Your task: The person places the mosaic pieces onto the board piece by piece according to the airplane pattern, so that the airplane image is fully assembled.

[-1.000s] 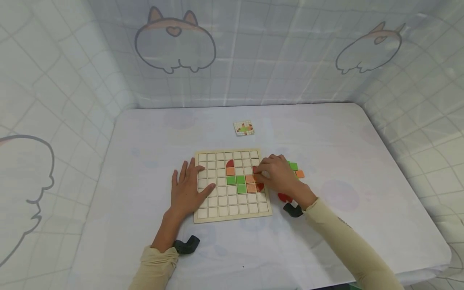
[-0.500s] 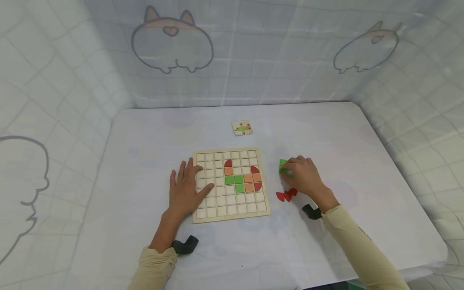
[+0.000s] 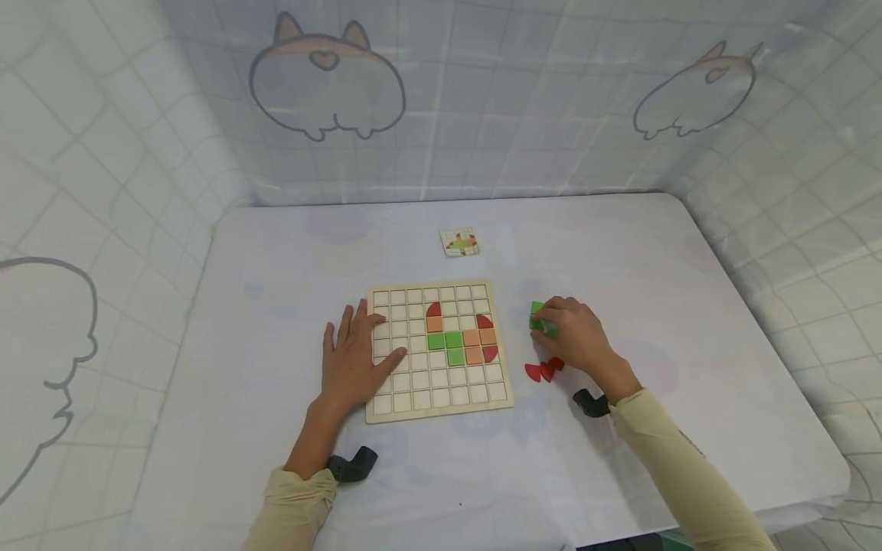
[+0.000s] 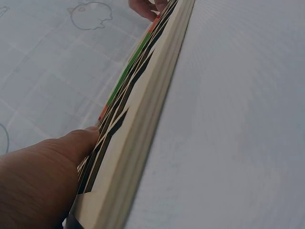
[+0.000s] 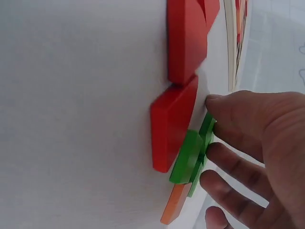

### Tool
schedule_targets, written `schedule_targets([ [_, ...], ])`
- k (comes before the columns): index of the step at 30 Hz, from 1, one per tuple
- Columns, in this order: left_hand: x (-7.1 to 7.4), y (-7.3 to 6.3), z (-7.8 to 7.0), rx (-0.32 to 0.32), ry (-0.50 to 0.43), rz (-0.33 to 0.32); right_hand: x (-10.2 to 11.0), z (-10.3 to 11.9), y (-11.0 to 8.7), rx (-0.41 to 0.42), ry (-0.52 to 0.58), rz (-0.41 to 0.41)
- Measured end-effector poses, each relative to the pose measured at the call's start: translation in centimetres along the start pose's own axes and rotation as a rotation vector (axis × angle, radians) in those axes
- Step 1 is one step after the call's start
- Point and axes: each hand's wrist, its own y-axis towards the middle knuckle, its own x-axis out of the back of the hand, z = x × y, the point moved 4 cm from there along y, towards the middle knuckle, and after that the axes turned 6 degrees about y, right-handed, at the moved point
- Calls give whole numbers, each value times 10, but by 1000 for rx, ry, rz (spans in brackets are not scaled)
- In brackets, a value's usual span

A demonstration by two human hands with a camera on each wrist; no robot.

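My left hand rests on the left edge of a wooden grid board, fingers spread and thumb over the squares. In the left wrist view, the thumb lies on the board's edge. Green, orange and red tiles fill some squares on the board's right half. Right of the board, my right hand reaches over loose green square tiles, its thumb and fingers loosely bent with a gap between. In the right wrist view the fingertips are at the green tiles; contact there is partly hidden.
Loose red quarter-round tiles lie just below the right hand. An orange tile lies beside the green ones. A small pattern card sits behind the board on the white-covered table.
My right hand has left the board's right side and moved right to the loose green tiles; a red tile sits in the board where it was. The left hand stays in place.
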Motion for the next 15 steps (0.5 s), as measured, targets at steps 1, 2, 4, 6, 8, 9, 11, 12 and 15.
schedule_targets([
  [1, 0, 0, -1, 1, -2, 3, 0, 0, 0, -6, -1, 2],
  [2, 1, 0, -1, 1, -4, 4, 0, 0, 0, -17, 0, 9],
  [4, 1, -1, -2, 0, -6, 9, -1, 1, 0, -49, 23, 35],
  [6, 2, -1, -2, 4, 1, 13, -2, 2, 0, -81, 56, 66],
  [8, 3, -1, -2, 4, 6, 11, -3, 2, 1, -98, 77, 95],
  [9, 3, -1, -2, 5, 5, 11, -3, 3, 1, -103, 86, 103],
  [11, 4, -1, -3, 6, 3, 11, -3, 4, 3, -85, 83, 106],
  [12, 4, -1, -3, 6, 2, 11, -2, 4, 3, -69, 72, 102],
  [15, 4, -1, -3, 7, 2, 7, -2, 7, 7, 0, 31, 61],
])
